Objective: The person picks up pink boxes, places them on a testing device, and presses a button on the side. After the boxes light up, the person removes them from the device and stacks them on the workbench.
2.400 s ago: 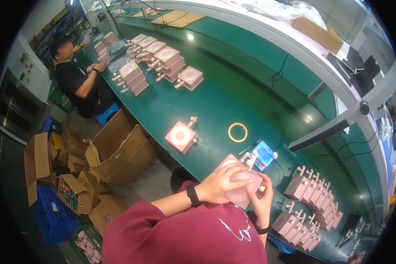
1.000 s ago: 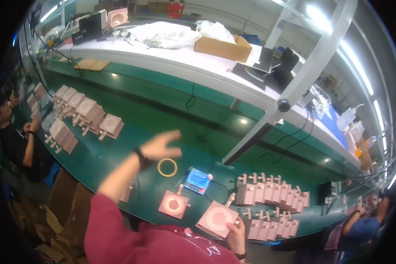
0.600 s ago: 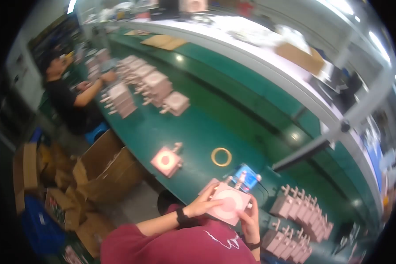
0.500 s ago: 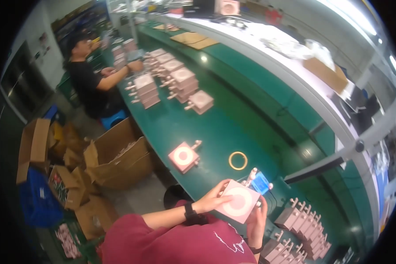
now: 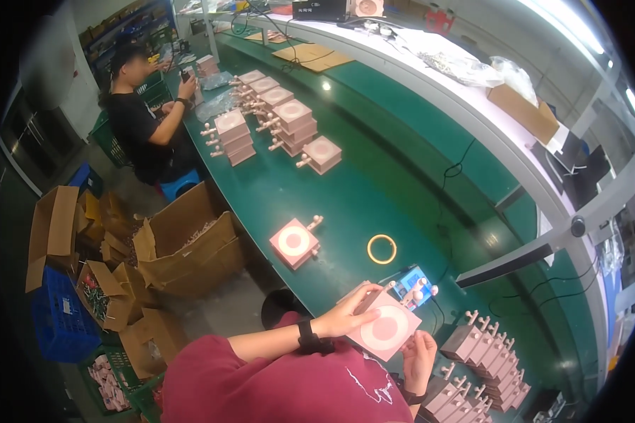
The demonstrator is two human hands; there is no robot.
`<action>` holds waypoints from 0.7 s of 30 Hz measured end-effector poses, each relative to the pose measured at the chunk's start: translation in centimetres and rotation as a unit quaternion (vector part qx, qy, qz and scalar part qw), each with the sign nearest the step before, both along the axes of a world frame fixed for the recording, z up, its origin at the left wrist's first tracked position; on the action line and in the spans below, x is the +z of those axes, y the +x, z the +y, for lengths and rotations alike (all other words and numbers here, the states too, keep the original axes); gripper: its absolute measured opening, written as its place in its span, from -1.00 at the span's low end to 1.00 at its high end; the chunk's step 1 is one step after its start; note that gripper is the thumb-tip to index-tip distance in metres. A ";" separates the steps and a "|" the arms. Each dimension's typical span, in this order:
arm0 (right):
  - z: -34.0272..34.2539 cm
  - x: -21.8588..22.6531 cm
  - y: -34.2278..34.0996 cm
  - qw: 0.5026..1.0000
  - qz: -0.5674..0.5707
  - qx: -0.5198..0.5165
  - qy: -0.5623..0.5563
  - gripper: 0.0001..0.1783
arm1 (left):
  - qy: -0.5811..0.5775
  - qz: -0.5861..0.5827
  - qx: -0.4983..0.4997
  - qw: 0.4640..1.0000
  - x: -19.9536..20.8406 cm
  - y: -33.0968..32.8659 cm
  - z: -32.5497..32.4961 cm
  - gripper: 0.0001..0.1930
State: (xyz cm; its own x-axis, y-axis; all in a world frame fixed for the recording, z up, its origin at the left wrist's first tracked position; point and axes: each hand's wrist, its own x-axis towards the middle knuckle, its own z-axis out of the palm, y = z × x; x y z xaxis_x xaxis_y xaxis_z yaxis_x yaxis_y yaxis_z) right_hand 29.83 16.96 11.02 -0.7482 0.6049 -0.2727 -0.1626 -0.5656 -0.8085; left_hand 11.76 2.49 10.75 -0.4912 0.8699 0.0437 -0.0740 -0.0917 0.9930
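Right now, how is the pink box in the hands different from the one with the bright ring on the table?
The held box is up in the left hand, but the table box lies on the green table. The held box's ring looks pale; the table box's ring looks bright, as if lit. Both are pink, with a ring on a square face.

Held box [image 5: 384,328], pink, pale-ringed; from it, yellow hoop [image 5: 382,262] at 12 o'clock, blue device [image 5: 414,276] at 1 o'clock, maroon shirt [image 5: 282,384] with white line pattern at 8 o'clock; table [image 5: 261,194], green.
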 end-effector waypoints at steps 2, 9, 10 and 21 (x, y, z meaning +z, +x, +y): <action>-0.4 0.7 0.4 0.997 -0.047 -0.009 0.068 -0.85 | -0.012 0.016 -0.009 1.000 0.1 -0.2 0.1 -0.43; 0.0 -2.2 -1.2 0.929 -0.055 -0.062 0.361 -0.70 | -0.003 -0.052 -0.006 0.999 0.6 0.6 0.2 -0.41; -0.5 -3.1 -2.3 0.966 -0.019 -0.090 0.241 -0.64 | 0.003 0.009 0.004 1.000 0.6 0.5 -0.1 -0.40; 0.3 -2.1 -4.6 0.984 0.156 0.044 -0.072 -0.47 | 0.607 -0.185 0.426 0.645 17.2 -32.8 -28.5 -0.71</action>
State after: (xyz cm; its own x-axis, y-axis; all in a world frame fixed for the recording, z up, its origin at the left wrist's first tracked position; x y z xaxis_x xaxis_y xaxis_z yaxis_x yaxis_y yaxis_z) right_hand 25.18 17.27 8.91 -0.8565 0.5063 -0.1001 -0.3353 -0.6933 -0.6379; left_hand -21.07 -25.98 27.90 -0.9406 -0.2879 0.1803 0.3057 -0.9488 0.0798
